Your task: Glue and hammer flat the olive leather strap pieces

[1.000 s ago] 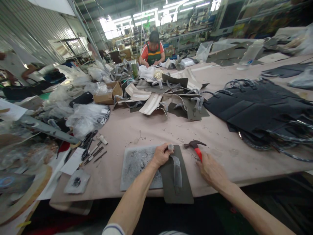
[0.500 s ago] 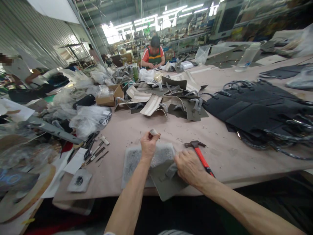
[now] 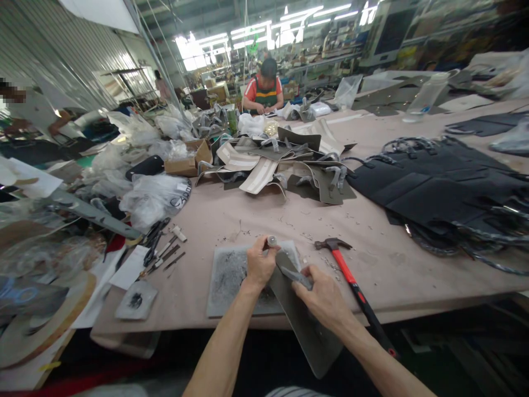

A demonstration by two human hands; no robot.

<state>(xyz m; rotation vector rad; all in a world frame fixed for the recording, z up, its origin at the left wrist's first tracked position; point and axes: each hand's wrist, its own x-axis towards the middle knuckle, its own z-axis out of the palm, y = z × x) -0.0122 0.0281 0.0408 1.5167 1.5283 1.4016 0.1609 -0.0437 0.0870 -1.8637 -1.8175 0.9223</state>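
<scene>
My left hand (image 3: 260, 265) is closed around a small metal punch tool (image 3: 271, 241), holding it upright on the top end of an olive-grey bag panel (image 3: 308, 331). My right hand (image 3: 324, 298) grips that panel by its grey strap (image 3: 294, 274) and holds it tilted, its lower end hanging off the table's front edge. The panel's top rests on a scuffed grey cutting pad (image 3: 229, 275). A hammer with a red and black handle (image 3: 351, 284) lies on the table just right of my right hand, untouched.
Scissors and small tools (image 3: 159, 248) lie to the left, with plastic bags (image 3: 155, 201) behind them. A heap of olive and beige panels (image 3: 273, 168) sits mid-table, and black panels with straps (image 3: 446, 187) fill the right. A person in a green apron (image 3: 264, 91) works at the far end.
My right hand let go of the hammer and took hold of the panel's strap. My left hand lifted the punch, then set it back on the panel's top. The panel now tilts off the edge.
</scene>
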